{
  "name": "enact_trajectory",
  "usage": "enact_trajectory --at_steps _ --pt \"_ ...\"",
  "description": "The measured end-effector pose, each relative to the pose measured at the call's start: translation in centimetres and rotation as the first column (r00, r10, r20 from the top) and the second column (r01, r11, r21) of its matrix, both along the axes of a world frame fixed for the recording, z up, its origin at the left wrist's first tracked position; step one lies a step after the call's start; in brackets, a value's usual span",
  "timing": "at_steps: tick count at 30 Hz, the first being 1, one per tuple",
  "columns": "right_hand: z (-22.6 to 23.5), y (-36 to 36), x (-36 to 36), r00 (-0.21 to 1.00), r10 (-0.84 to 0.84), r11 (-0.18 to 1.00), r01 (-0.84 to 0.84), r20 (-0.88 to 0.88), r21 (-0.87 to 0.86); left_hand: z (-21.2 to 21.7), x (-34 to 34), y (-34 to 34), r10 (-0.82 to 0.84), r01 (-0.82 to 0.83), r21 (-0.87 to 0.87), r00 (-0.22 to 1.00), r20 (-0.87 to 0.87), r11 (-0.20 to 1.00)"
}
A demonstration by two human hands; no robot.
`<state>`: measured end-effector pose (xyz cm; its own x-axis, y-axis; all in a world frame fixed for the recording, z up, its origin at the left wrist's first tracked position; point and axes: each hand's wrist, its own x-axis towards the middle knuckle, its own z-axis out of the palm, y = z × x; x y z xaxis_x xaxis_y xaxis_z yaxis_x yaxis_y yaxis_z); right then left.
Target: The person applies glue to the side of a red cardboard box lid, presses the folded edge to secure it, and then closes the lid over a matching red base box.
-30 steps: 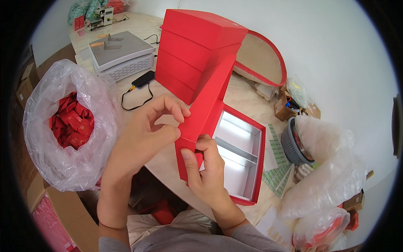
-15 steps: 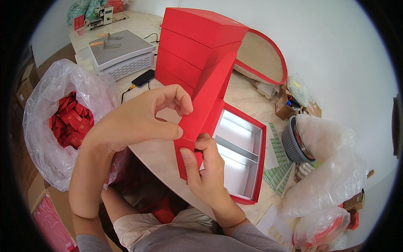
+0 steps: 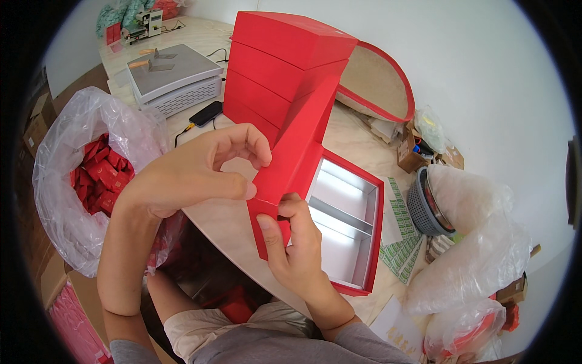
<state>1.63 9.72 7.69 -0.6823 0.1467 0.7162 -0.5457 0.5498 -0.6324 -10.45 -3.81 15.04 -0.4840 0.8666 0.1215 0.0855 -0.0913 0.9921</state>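
A red gift box lid (image 3: 292, 162) stands raised on edge in front of me. To its right is the box's open tray (image 3: 378, 236), red outside and white inside, split in two by a divider. My right hand (image 3: 297, 252) grips the lid's near end, thumb on the outer face and fingers curled over the rim. At the lid's left edge, my left hand (image 3: 188, 173) is curved with thumb and fingers apart, holding nothing. Its thumb tip is right at the lid's corner; whether it touches I cannot tell. Behind the lid rises a stack of red boxes (image 3: 267, 67).
On the left is a clear plastic bag (image 3: 57, 158) of small red packets (image 3: 112, 173). A grey-topped appliance (image 3: 176, 76) and a phone (image 3: 207, 113) lie beyond it. Green-printed sheets (image 3: 400, 242), a grey basket (image 3: 424, 203) and plastic bags (image 3: 467, 261) are on the right.
My left hand has shifted slightly left, its thumb easing back from the lid's face. The lid and my right hand have moved a little left too.
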Motion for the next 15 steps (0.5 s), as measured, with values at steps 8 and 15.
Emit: enact_trajectory --at_steps 8,15 --pt "0.0 0.1 0.0 1.000 0.016 1.000 -0.016 -0.003 -0.008 0.2 0.6 0.2 0.020 -0.020 -0.004 1.000 -0.002 1.000" --pt "0.0 0.0 -0.1 1.000 0.020 1.000 -0.020 -0.015 -0.024 -1.7 0.7 0.0 0.015 -0.015 0.137 1.000 -0.001 0.991"
